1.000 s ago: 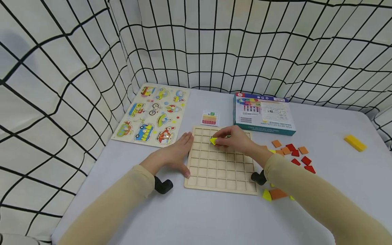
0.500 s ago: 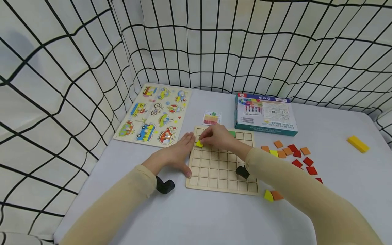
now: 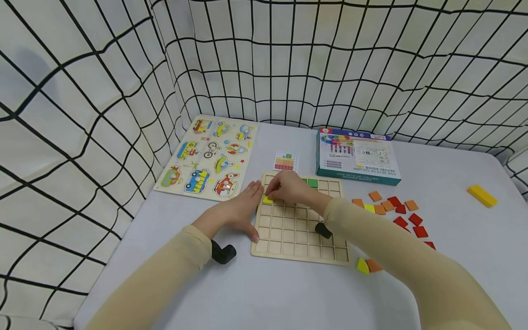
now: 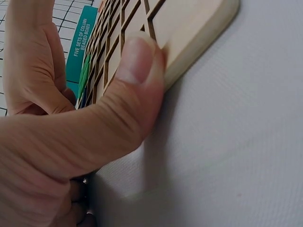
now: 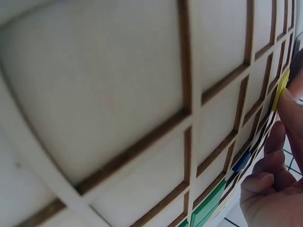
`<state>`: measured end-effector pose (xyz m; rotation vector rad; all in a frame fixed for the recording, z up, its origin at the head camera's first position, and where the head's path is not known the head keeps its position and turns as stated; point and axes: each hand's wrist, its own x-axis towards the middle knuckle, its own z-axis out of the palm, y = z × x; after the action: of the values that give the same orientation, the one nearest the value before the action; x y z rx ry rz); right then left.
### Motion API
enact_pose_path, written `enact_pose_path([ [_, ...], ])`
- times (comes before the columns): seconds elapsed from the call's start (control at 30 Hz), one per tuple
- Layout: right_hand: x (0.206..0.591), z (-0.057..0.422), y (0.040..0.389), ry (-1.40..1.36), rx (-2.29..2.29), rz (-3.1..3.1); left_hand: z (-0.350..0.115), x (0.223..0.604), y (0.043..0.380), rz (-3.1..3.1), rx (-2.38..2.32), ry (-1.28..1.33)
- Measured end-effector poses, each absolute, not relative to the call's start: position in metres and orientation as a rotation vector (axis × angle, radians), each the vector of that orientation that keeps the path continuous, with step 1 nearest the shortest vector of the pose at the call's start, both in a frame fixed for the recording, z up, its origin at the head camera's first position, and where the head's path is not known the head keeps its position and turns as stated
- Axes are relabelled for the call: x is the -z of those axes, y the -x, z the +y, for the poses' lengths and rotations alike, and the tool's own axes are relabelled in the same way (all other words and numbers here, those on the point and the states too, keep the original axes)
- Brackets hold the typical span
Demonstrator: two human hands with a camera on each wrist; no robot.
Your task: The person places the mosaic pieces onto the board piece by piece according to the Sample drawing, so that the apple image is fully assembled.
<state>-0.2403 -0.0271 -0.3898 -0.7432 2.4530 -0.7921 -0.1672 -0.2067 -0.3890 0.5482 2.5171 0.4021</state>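
Note:
The wooden grid board (image 3: 305, 247) lies on the table, with green tiles (image 3: 312, 183) in its top row. My right hand (image 3: 286, 187) pinches a yellow tile (image 3: 267, 200) low over a cell in the leftmost column, second row. In the right wrist view the yellow tile (image 5: 281, 90) stands tilted at the fingertips, and a blue tile (image 5: 242, 161) shows in the row beyond. My left hand (image 3: 231, 211) rests along the board's left edge, fingers stretched forward. Its thumb (image 4: 135, 71) presses on the rim of the board.
Loose orange, red and yellow tiles (image 3: 415, 219) lie right of the board; a yellow tile (image 3: 363, 266) lies near its lower right corner. Behind are a small pattern card (image 3: 285, 162) and a box (image 3: 358, 156). A picture puzzle (image 3: 208, 156) lies left, a yellow block (image 3: 481, 195) far right.
My right hand has carried the yellow tile leftward across the board, then slightly down to the second row of the left column. My left hand has stayed at the edge.

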Motion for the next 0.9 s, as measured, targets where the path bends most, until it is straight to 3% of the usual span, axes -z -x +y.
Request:
enact_pose_path([
  [0.43,0.387,0.009,0.235,0.661,0.926,2.482,-0.202,0.398,0.166,2.521,-0.421,-0.558],
  [0.9,0.371,0.172,0.225,0.376,0.946,2.593,-0.205,0.395,0.167,2.543,-0.419,-0.558],
])
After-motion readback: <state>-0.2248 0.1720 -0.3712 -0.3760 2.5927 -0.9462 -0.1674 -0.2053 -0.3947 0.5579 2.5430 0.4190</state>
